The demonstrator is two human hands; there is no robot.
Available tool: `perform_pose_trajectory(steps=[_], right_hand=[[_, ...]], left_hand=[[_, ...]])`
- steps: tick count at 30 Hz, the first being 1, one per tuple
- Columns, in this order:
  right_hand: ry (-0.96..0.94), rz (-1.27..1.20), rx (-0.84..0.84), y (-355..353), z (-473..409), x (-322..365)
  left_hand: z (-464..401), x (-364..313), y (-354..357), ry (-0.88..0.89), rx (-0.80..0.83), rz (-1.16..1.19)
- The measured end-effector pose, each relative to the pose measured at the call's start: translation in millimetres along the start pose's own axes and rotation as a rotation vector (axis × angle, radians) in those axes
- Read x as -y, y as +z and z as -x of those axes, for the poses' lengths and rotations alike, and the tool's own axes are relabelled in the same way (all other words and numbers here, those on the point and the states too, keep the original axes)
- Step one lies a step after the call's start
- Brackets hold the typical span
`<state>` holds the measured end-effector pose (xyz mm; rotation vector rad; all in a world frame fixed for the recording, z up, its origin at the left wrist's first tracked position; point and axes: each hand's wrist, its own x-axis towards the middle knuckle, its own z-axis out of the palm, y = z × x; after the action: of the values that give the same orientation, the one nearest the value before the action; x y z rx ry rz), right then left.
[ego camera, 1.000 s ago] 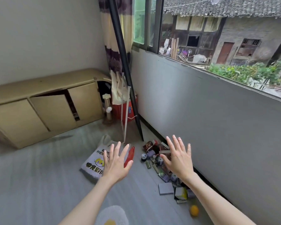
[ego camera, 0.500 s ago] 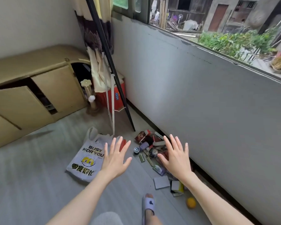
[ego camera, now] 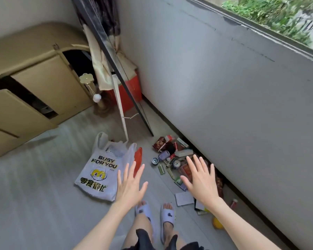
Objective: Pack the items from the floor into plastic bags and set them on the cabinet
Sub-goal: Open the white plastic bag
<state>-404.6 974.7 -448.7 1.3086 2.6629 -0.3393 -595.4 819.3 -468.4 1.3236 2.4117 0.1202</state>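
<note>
The scattered heap of small boxes, tins and packets (ego camera: 172,159) lies on the grey floor against the wall's foot, beside the white printed plastic bag (ego camera: 99,174), while the left hand (ego camera: 130,186) and right hand (ego camera: 201,179) hover above, fingers spread and empty, seemingly poised to start gathering.

The grey floor (ego camera: 43,195) carries a white printed plastic bag (ego camera: 99,174) just beyond the left hand (ego camera: 130,186), a red bag (ego camera: 138,159) beside it, a heap of small packets (ego camera: 172,156) under the right hand (ego camera: 201,181), and an orange ball (ego camera: 216,223) below that wrist.
</note>
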Motion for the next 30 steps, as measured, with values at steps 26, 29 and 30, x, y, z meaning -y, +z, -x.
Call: perform_pose_trajectory(steps=[26,29,30], right_hand=[[0.137,-0.209,0.118,386.6,-206.8,64.9],[0.045,-0.15,0.077,477.1,-245.8,52.1],[0.028,-0.145,0.072,504.9,-259.0,50.3]], left_hand=[[-219.9,258.8,289.7,0.079,0.331,-0.146],[-265.3,292.6,371.0,0.117,0.27,-0.153],[-282.3,303.1,394.6,0.112,0.241,-0.147]])
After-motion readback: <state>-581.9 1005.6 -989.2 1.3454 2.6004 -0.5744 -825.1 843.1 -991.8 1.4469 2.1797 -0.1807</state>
